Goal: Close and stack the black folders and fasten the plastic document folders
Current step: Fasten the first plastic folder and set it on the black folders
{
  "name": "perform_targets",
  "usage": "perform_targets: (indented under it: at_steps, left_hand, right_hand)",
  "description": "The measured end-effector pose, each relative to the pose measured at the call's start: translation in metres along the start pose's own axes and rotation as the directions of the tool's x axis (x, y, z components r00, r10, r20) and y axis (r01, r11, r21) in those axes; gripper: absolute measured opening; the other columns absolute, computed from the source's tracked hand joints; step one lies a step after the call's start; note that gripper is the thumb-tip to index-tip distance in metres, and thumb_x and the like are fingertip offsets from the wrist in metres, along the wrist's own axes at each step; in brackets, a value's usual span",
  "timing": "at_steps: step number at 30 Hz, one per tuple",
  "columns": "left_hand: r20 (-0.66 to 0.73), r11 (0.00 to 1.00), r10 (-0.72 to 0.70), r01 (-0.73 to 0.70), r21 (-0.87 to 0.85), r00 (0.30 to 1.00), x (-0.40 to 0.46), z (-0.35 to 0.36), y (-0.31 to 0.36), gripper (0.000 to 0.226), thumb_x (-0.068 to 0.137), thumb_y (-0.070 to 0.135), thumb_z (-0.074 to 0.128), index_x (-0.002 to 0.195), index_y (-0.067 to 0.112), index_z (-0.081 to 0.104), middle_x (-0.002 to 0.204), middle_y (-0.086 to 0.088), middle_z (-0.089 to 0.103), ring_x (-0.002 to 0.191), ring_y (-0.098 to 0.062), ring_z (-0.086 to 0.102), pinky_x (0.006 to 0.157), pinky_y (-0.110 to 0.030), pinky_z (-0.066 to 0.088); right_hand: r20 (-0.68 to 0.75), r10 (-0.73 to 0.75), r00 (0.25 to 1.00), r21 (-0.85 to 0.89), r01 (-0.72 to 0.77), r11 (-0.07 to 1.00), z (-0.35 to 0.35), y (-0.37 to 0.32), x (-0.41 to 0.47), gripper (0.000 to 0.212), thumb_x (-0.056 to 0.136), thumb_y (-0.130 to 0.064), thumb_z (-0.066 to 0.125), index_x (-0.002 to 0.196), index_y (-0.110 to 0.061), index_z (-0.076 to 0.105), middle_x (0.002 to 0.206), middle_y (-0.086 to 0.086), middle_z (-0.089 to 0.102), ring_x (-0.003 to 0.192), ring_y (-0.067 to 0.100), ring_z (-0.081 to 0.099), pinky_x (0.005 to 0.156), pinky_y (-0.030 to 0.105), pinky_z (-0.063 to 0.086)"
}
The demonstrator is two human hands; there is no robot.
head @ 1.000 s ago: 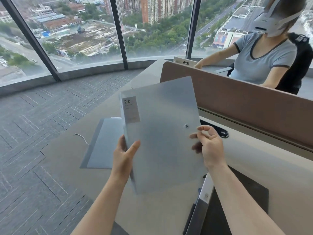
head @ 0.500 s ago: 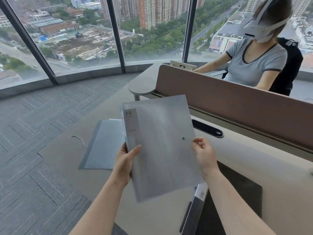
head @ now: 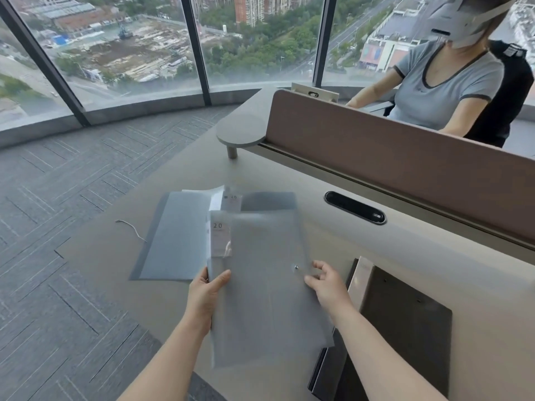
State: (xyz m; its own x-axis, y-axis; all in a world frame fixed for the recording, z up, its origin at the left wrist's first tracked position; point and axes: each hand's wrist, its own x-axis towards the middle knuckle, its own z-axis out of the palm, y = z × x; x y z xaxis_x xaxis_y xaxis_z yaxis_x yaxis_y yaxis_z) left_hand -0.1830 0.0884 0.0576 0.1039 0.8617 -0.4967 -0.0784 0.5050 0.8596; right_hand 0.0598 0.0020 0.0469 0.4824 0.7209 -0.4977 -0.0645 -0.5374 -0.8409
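I hold a translucent grey plastic document folder (head: 260, 285) with a "20" label low over the desk. My left hand (head: 207, 293) pinches its left edge. My right hand (head: 325, 282) touches its right side beside the small snap button (head: 296, 267), fingers curled on the flap. A second plastic folder (head: 179, 235) lies open on the desk behind it, its right half under the held one. Black folders (head: 405, 328) lie stacked at the right, with a pale spine edge showing.
A brown divider panel (head: 405, 157) runs along the desk's far side, with a black cable slot (head: 354, 207) in front of it. A person sits behind the divider. A thin cord (head: 131, 228) lies near the desk's left edge (head: 95, 247).
The held folder has come down from a raised, tilted position to low over the desk and the open folder. My right hand has moved close to the snap button.
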Motion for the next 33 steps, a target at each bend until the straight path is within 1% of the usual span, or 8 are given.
perform_targets:
  at_steps: [7, 11, 16, 19, 23, 27, 30, 33]
  left_hand:
    - [-0.096, 0.994, -0.095, 0.100, 0.049, 0.991, 0.009, -0.023, -0.027, 0.023, 0.085, 0.002, 0.070, 0.108, 0.003, 0.066, 0.101, -0.022, 0.073, 0.079, -0.031, 0.070, 0.073, -0.042, 0.059]
    - [-0.120, 0.988, -0.110, 0.122, 0.095, 0.987, 0.015, -0.029, -0.036, 0.021, 0.086, 0.005, 0.070, 0.106, 0.005, 0.066, 0.098, -0.017, 0.075, 0.079, -0.030, 0.071, 0.070, -0.039, 0.058]
    - [-0.169, 0.952, -0.051, 0.099, 0.290, 0.984, 0.026, -0.031, -0.045, 0.026, 0.084, 0.011, 0.073, 0.108, 0.009, 0.064, 0.105, -0.014, 0.073, 0.091, -0.028, 0.071, 0.081, -0.041, 0.058]
    - [-0.213, 0.882, 0.022, 0.081, 0.464, 0.977, 0.029, -0.032, -0.050, 0.053, 0.080, 0.020, 0.076, 0.128, 0.016, 0.054, 0.123, -0.005, 0.066, 0.113, -0.025, 0.063, 0.096, -0.040, 0.050]
    - [-0.267, 0.645, 0.209, 0.073, 0.760, 0.941, 0.024, -0.024, -0.048, 0.077, 0.078, 0.022, 0.075, 0.146, 0.018, 0.040, 0.135, -0.013, 0.047, 0.126, -0.032, 0.045, 0.102, -0.043, 0.038]
    - [0.105, 0.262, 0.394, -0.221, 0.939, 0.913, 0.021, -0.009, -0.059, 0.068, 0.073, 0.024, 0.079, 0.136, 0.020, 0.054, 0.147, -0.010, 0.046, 0.137, -0.034, 0.040, 0.108, -0.048, 0.036]
    - [0.402, 0.050, 0.249, -0.426, 0.903, 0.881, 0.022, 0.009, -0.064, 0.068, 0.076, 0.039, 0.073, 0.140, 0.027, 0.051, 0.159, -0.005, 0.034, 0.148, -0.032, 0.026, 0.119, -0.047, 0.021]
    - [0.497, -0.062, 0.060, -0.493, 0.868, 0.866, 0.026, 0.025, -0.066, 0.077, 0.085, 0.054, 0.060, 0.152, 0.036, 0.028, 0.167, 0.003, 0.004, 0.154, -0.023, -0.003, 0.123, -0.043, -0.002]
  right_hand:
    - [0.057, 0.085, 0.995, -0.211, -0.071, 0.975, 0.020, 0.025, 0.009, 0.029, 0.085, -0.002, 0.058, 0.108, -0.020, 0.055, 0.078, 0.007, 0.058, 0.067, 0.021, 0.051, 0.061, 0.030, 0.039]
    - [0.055, 0.086, 0.995, -0.322, -0.064, 0.945, 0.028, 0.038, 0.015, 0.030, 0.084, -0.004, 0.061, 0.111, -0.017, 0.055, 0.074, 0.001, 0.052, 0.069, 0.020, 0.050, 0.068, 0.031, 0.040]
    - [0.026, 0.078, 0.997, -0.439, -0.058, 0.897, 0.035, 0.043, 0.020, 0.028, 0.081, -0.012, 0.063, 0.107, -0.020, 0.056, 0.074, 0.001, 0.055, 0.067, 0.020, 0.051, 0.064, 0.031, 0.038]
    - [0.021, 0.090, 0.996, -0.494, -0.067, 0.867, 0.039, 0.045, 0.021, 0.029, 0.082, -0.016, 0.065, 0.109, -0.020, 0.055, 0.077, -0.002, 0.052, 0.073, 0.020, 0.051, 0.065, 0.029, 0.036]
    - [0.028, 0.075, 0.997, -0.538, -0.048, 0.842, 0.043, 0.044, 0.020, 0.029, 0.084, -0.017, 0.064, 0.111, -0.018, 0.055, 0.075, -0.006, 0.049, 0.078, 0.021, 0.052, 0.069, 0.028, 0.036]
    - [0.034, 0.061, 0.998, -0.616, -0.027, 0.787, 0.044, 0.039, 0.019, 0.025, 0.084, -0.022, 0.062, 0.107, -0.021, 0.054, 0.079, -0.006, 0.055, 0.083, 0.023, 0.057, 0.069, 0.029, 0.040]
    - [0.048, 0.056, 0.997, -0.656, -0.011, 0.754, 0.042, 0.036, 0.021, 0.023, 0.082, -0.023, 0.065, 0.101, -0.022, 0.053, 0.081, -0.007, 0.055, 0.084, 0.022, 0.057, 0.071, 0.028, 0.040]
    - [0.047, 0.071, 0.996, -0.686, -0.019, 0.728, 0.037, 0.034, 0.027, 0.021, 0.080, -0.020, 0.067, 0.097, -0.022, 0.054, 0.079, -0.009, 0.055, 0.083, 0.021, 0.056, 0.071, 0.027, 0.039]
